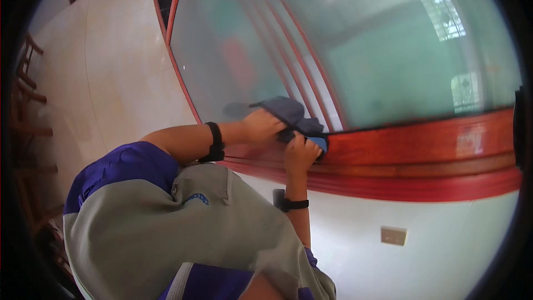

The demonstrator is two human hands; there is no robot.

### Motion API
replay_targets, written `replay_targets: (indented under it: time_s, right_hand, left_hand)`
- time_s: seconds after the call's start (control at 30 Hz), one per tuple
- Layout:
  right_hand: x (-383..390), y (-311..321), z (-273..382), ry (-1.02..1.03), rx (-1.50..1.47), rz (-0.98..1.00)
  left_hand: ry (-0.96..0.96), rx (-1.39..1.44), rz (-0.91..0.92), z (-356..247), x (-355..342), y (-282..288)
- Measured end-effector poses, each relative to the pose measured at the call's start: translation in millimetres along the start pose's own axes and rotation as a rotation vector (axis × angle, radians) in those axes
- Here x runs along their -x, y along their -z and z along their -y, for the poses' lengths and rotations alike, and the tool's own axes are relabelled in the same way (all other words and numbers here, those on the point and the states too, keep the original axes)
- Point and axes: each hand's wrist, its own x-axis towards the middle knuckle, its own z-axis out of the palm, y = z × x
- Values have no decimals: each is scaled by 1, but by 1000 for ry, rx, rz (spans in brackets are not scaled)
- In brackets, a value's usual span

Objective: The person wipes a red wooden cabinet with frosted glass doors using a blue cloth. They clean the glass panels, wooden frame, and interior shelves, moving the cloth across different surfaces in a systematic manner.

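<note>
A dark grey-blue cloth (284, 111) lies bunched on a glass surface (377, 72), near its red wooden border (411, 143). My left hand (263, 126) is closed on the near left side of the cloth. Just to its right, my right hand (302, 153) has its fingers curled round the cloth's lower end, over the wood. A bright blue patch (318, 143) shows beside the right hand's fingers; whether it belongs to the cloth I cannot tell. Both wrists carry black bands.
Red and white stripes and a window's reflection show in the glass. Below the wooden border is a white wall with a socket plate (393, 236). Pale floor tiles (122, 61) stretch off to the left, with wooden chairs (30, 111) along the far left edge.
</note>
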Motion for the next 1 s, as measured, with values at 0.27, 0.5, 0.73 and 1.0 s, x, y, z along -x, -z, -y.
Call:
replay_targets:
  time_s: [0.27,0.5,0.73,1.0]
  right_hand:
    - [-199,27,18,-19,81,-356]
    - [-199,-76,73,213,258,-193]
    - [-98,-121,62,101,25,76]
    - [-141,-115,114,110,97,-13]
  left_hand:
    - [121,22,-660,73,-115,75]
    - [157,-168,-405,134,-55,42]
    - [40,-126,-64,154,20,-17]
    - [51,66,109,200,24,47]
